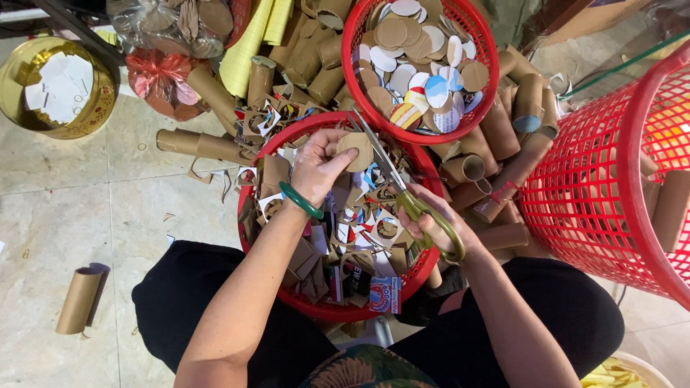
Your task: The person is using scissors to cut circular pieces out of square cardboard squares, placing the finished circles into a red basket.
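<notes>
1. Step in hand: trimming a round cardboard disc (357,149). The cut looks close to finished, since the piece already reads as a near circle.
2. Left hand (318,164): grip pinched on the disc's edge, thumb and fingertips, holding it up above the near red basket (316,309) of offcuts.
3. Right hand (437,226): grip clenched through the yellow-green handles of the scissors (392,171). Blades point up and left, tips at the disc's right edge; can't tell how far the blades are parted.
4. Disc vs grips: inside the left pinch, touching or just beside the blade tips, well apart from the right hand itself.
5. Next move, as a judgement: needs the left hand to rotate the disc into the blades while the right closes them along the outline.
6. Nearby: far red basket (480,100) holds finished discs, just beyond the blade tips; cardboard tubes (503,144) heaped around on the floor.
</notes>
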